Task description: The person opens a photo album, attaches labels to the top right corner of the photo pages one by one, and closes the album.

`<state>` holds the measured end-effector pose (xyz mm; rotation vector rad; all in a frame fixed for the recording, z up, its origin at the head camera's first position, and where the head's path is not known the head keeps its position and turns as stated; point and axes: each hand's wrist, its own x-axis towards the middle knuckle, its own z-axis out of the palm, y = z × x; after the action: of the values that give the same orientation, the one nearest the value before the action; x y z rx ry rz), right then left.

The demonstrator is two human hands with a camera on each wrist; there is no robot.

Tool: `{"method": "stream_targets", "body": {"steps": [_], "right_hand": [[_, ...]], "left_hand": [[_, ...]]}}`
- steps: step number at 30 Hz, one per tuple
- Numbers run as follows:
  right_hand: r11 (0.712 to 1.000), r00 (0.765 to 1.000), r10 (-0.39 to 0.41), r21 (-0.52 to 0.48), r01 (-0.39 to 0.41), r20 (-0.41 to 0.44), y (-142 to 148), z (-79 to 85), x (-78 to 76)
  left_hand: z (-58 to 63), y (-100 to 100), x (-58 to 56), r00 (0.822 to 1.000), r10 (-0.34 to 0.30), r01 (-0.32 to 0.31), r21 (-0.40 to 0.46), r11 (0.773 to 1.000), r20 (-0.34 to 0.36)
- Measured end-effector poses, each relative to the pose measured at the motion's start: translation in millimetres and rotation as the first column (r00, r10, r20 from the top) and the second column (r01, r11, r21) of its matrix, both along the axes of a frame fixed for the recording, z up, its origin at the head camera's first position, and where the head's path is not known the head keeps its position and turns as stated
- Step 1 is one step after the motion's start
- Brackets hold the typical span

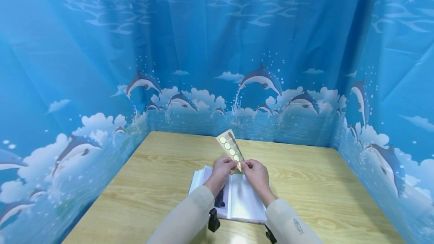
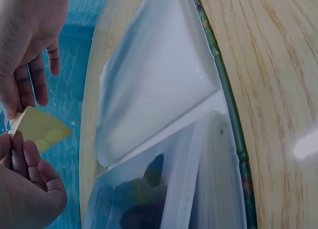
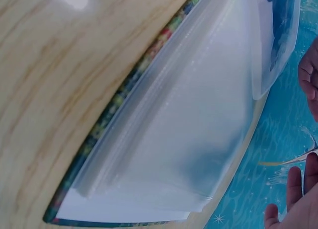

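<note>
A narrow sheet of round pale-yellow stickers (image 1: 227, 146) stands tilted up above an open album with clear plastic pockets (image 1: 244, 199). My left hand (image 1: 222, 170) pinches the sheet's lower left edge between thumb and fingers. Close beside it, my right hand (image 1: 255, 174) pinches the lower right corner. In the left wrist view, the sheet's plain yellowish back (image 2: 44, 128) shows between the fingertips of both hands. The right wrist view catches it almost edge-on, as a thin strip (image 3: 278, 163). Beneath the hands, the album's left page holds a dark picture (image 2: 141, 199); its right page is blank white.
The album lies on a light wooden table (image 1: 162, 176), its patterned green cover edge (image 3: 99, 124) showing around the pages. Blue curtains printed with dolphins (image 1: 261, 78) enclose the table at the back and both sides. Black straps (image 1: 213, 220) hang by the sleeves.
</note>
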<state>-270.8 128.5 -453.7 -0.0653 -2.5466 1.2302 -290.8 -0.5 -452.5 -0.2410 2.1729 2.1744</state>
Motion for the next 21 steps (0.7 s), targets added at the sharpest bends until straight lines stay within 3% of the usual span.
{"method": "stream_targets", "body": {"steps": [7, 15, 21], "right_hand": [[1.000, 0.999, 0.016, -0.027, -0.015, 0.033, 2.4, -0.1, -0.7], [0.998, 0.999, 0.021, -0.053, -0.019, 0.028, 7.3, -0.2, -0.7], [0.999, 1.000, -0.010, -0.046, 0.009, -0.011, 11.1, -0.1, -0.7]], "left_hand": [[1.1, -3.3, -1.2, 0.999, 0.015, -0.014, -0.035, 0.999, 0.033], [-3.0, -8.4, -4.6, 1.000, 0.021, -0.021, -0.056, 0.998, 0.004], [-2.2, -12.4, -6.4, 1.000, 0.026, -0.025, 0.018, 1.000, -0.010]]}}
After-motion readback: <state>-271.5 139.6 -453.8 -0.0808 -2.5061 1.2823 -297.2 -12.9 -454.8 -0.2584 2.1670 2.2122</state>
